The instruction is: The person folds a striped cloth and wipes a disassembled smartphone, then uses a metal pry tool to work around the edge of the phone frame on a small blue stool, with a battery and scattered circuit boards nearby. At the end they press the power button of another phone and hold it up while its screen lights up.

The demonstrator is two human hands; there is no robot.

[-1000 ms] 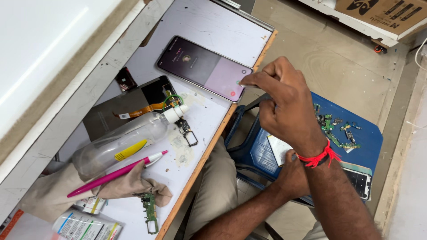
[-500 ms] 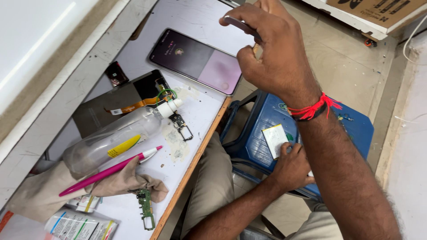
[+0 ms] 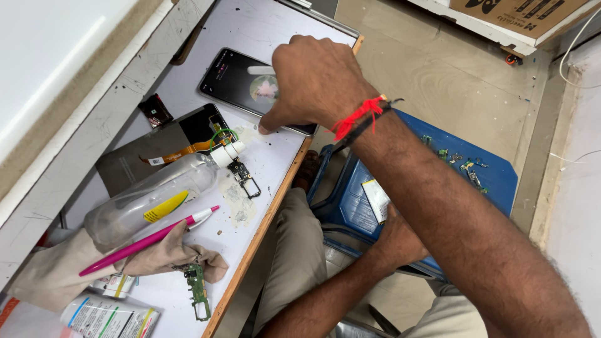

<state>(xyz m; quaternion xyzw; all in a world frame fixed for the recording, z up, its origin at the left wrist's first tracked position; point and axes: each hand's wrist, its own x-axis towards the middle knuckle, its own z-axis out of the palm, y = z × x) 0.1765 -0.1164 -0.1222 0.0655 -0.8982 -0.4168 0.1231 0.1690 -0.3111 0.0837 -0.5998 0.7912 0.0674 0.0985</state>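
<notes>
Two hands at work: one was up on the white surface [image 3: 275, 163], the other down by the lap.
Far left of surface: a beige cloth [image 3: 50, 275] lay bunched with a pink pen [image 3: 144, 241] across it. A clear plastic bottle [image 3: 144, 200] lay on its side just beside them.
Loose parts: a green circuit board [image 3: 197, 291] sat near the surface's front edge. A small board with a frame [image 3: 244, 178] lay by the bottle's cap.
Dark panel: a dark panel [image 3: 188, 134] with an orange flex cable lay flat between the bottle and the smartphone.
Smartphone: the smartphone [image 3: 235, 81] lay face up near the far end of the surface, screen lit, partly under the right hand.
Right hand: the right hand [image 3: 313, 81] arched over the smartphone with fingers curled out of sight. Its thumb was stretched out and pressed down at the phone's near edge. Whether it gripped the phone I could not tell.
Left hand: the left hand [image 3: 400, 241] showed only its back beside a small pale part [image 3: 375, 199] on the blue stool [image 3: 494, 181]. Whether it was spread or pinching could not be told.
Stool's far side: tiny green components [image 3: 460, 163] lay scattered, well apart from both hands.
Step in hand: it looked like checking or steadying the lit phone.
Next move calls for: a light, steady touch that keeps the phone flat and off the nearby edge.
</notes>
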